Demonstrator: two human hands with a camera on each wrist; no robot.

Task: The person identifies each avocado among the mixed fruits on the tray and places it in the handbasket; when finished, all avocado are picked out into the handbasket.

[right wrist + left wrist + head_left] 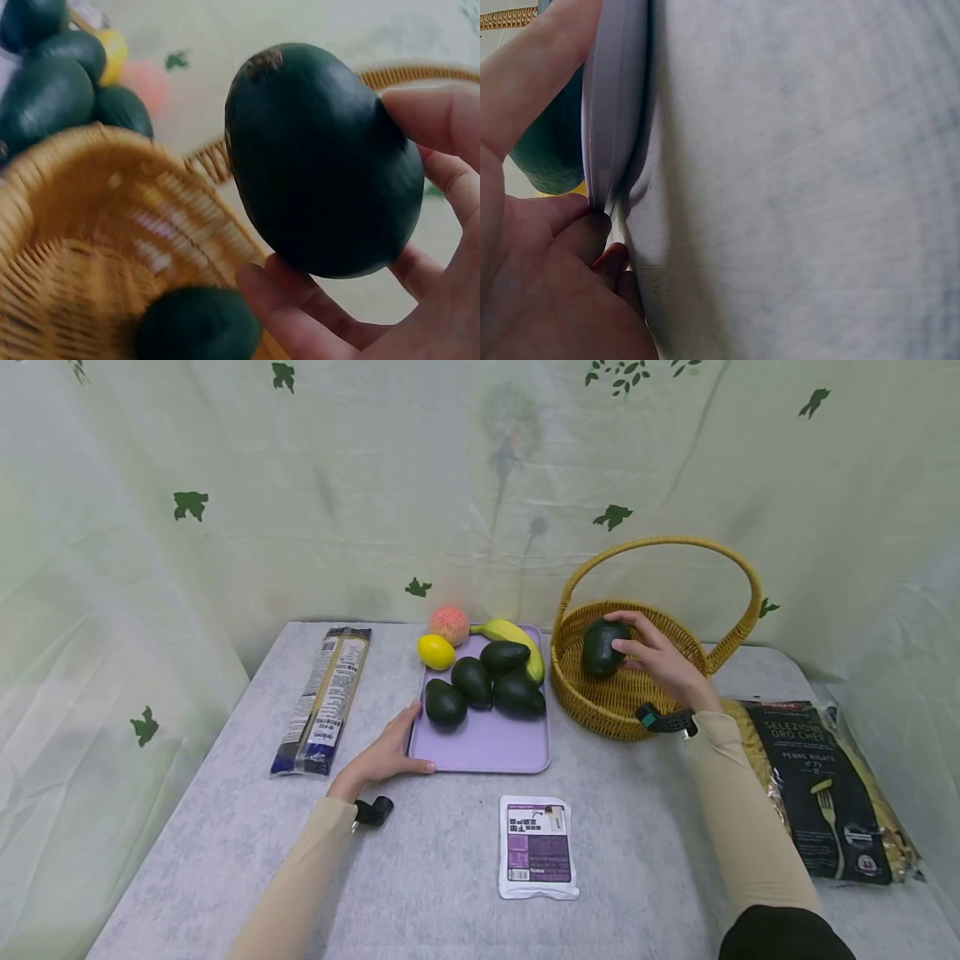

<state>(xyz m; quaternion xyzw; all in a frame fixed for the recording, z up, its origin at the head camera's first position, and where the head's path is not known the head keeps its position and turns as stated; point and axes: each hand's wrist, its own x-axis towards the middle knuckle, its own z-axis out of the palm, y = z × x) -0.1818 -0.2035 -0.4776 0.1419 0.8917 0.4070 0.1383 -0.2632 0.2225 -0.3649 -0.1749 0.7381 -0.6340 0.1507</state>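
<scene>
One avocado (600, 653), frame centre-right, in curled right fingers (636, 620); likely firm, slippery: grasp mid-body; left fingers (402, 719) extended against tray (487, 752).

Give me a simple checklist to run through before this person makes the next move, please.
1. Held avocado gripped: ok; the right hand has thumb and fingers around its sides.
2. Held avocado lined up with the wicker basket: ok; the head view shows it within the basket's opening.
3. Room to set it down: ok; bare weave shows beside a dark green fruit inside.
4. Tray steadied: ok; the left hand holds a corner of the purple tray.
5. All avocados off the tray: not ok; four avocados lie there.
6. Exact height above the basket floor: cannot tell.
</scene>
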